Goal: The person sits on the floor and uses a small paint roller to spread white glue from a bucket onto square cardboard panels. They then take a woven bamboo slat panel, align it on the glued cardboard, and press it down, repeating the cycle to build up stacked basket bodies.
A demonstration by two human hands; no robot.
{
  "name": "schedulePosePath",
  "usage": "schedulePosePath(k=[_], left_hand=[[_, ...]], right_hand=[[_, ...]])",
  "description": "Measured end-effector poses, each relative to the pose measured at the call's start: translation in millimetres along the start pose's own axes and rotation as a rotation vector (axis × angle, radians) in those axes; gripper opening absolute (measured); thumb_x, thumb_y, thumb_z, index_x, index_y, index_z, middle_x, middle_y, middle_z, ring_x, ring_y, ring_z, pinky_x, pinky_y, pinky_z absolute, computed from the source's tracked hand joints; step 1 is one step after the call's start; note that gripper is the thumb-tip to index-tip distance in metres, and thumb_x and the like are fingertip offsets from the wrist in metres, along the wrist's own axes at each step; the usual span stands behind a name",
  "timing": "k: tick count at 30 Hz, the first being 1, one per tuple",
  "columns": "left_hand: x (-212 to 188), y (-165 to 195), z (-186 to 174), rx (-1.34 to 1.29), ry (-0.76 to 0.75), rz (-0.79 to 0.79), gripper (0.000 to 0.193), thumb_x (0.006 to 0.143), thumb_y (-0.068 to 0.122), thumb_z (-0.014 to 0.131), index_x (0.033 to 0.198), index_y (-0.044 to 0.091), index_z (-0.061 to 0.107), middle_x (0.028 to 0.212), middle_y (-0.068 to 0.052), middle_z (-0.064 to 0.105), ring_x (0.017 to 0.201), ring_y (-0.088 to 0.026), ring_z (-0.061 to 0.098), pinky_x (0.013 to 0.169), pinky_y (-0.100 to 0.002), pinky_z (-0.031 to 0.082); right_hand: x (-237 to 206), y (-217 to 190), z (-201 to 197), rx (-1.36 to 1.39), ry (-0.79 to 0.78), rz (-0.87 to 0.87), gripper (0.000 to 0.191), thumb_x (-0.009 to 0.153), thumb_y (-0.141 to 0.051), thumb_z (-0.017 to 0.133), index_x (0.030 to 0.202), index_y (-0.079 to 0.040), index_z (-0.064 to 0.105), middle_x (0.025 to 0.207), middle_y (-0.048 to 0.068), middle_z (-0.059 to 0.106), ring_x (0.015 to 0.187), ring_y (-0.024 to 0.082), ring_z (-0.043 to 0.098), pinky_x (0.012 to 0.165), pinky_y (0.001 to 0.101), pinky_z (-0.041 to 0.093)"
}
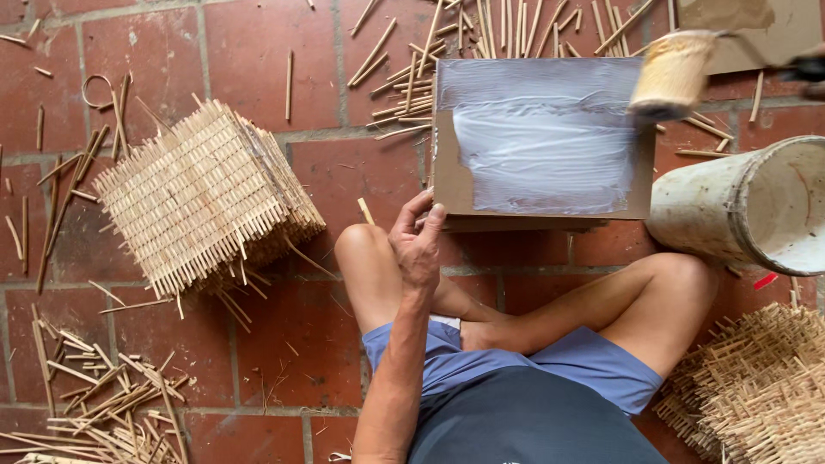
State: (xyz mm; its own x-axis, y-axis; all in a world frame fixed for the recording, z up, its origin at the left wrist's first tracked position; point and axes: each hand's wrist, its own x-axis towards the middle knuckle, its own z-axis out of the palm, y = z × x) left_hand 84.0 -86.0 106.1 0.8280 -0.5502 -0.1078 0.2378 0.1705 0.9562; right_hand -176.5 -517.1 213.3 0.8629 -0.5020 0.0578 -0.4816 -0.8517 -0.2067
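Note:
A brown cardboard sheet (454, 182) lies on the tiled floor ahead of my crossed legs, most of it coated with wet white glue (544, 142). My left hand (418, 241) pinches its near left corner. At the top right, my right hand (815, 67) is barely in view at the frame edge, gripping the dark handle of a paint roller (671, 75). The roller's pale, fuzzy drum hovers blurred over the sheet's far right corner.
A white bucket (720, 206) lies tipped at the right. A stack of woven bamboo mats (202, 199) sits on the left, and another (756, 387) at the lower right. Loose bamboo sticks (481, 34) litter the red tiles, with more sticks (103, 399) at lower left.

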Motion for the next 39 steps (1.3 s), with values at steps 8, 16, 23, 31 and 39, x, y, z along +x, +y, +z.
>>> schedulePosePath(k=[8,16,23,31,39], left_hand=[[3.0,-1.5,-2.6,0.001,0.007,-0.015,0.035,0.098,0.014,0.074,0.129,0.0,0.068,0.115,-0.007,0.072,0.099,-0.012,0.065,0.09,-0.027,0.053],[-9.7,5.4,0.7,-0.022,-0.001,-0.014,0.033,0.097,0.009,0.073,0.128,-0.003,0.068,0.115,-0.008,0.072,0.097,-0.012,0.065,0.088,-0.025,0.054],[-17.2,0.4,5.4,-0.133,0.023,0.008,0.03,0.098,0.008,0.073,0.124,-0.006,0.067,0.114,-0.009,0.073,0.099,-0.013,0.066,0.091,-0.025,0.054],[-17.5,-17.0,4.9,-0.079,0.13,-0.028,0.038,0.096,0.017,0.075,0.126,-0.005,0.067,0.112,-0.007,0.073,0.098,-0.011,0.065,0.088,-0.022,0.052],[-15.3,-18.9,-1.7,-0.106,0.139,-0.084,0.038,0.096,0.019,0.076,0.125,-0.005,0.071,0.109,-0.008,0.073,0.095,-0.01,0.064,0.086,-0.023,0.052]], right_hand=[[80.4,-155.0,-4.3,-0.126,-0.011,-0.296,0.029,0.09,-0.03,0.081,0.118,-0.025,0.079,0.084,0.005,0.066,0.069,0.023,0.063,0.059,0.0379,0.051],[62.5,-138.8,-20.5,-0.058,0.001,-0.396,0.031,0.09,-0.03,0.08,0.119,-0.021,0.078,0.096,0.006,0.069,0.082,0.025,0.065,0.071,0.0386,0.051],[-58.2,53.5,-36.4,-0.075,-0.179,0.018,0.034,0.086,-0.013,0.081,0.12,-0.01,0.076,0.085,0.012,0.07,0.071,0.022,0.066,0.067,0.0349,0.054],[-71.0,38.9,0.9,0.1,-0.054,0.026,0.034,0.086,-0.009,0.083,0.119,-0.005,0.076,0.081,0.016,0.067,0.071,0.024,0.067,0.07,0.0353,0.055],[42.9,-184.7,4.2,-0.156,-0.067,-0.336,0.031,0.098,-0.035,0.076,0.128,-0.029,0.077,0.101,0.003,0.073,0.077,0.02,0.068,0.063,0.0332,0.055]])
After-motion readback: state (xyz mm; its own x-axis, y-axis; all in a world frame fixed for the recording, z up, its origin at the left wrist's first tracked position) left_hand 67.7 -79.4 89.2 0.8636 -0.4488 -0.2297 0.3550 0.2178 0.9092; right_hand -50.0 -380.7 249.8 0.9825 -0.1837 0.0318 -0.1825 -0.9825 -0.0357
